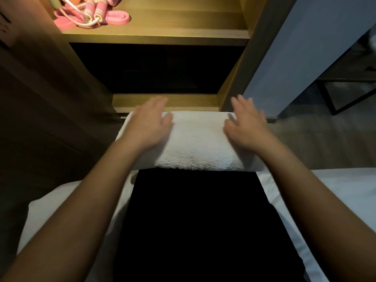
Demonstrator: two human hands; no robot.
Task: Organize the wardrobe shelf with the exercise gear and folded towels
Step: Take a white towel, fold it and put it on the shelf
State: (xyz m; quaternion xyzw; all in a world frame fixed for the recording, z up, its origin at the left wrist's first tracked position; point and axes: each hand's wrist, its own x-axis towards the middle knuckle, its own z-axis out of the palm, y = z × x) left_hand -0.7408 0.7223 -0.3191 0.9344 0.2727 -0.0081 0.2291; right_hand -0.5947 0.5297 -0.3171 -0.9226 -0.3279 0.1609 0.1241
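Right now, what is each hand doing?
Left hand: open, fingers straight, resting on the white towel.
Right hand: open, fingers spread, resting on the same towel.

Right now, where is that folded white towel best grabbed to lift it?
Probably by its two short ends, a hand from each side, fingers slid underneath. The white towel lies flat, wide and floppy; the left hand and right hand lie flat over those ends.

**Terry, wood grain and pink plastic**

Here's the towel (pixel 195 143): white terry cloth, nubbly looped pile, thoroughly matt. Above it the wardrobe shelf (pixel 162 35) shows wood grain with a soft satin sheen under the light. Up there the skipping-rope handles (pixel 95 12) gleam as smooth pink plastic, and the pink band (pixel 120 18) looks rubbery and dull. The bed sheet (pixel 335 190) is smooth white cloth.
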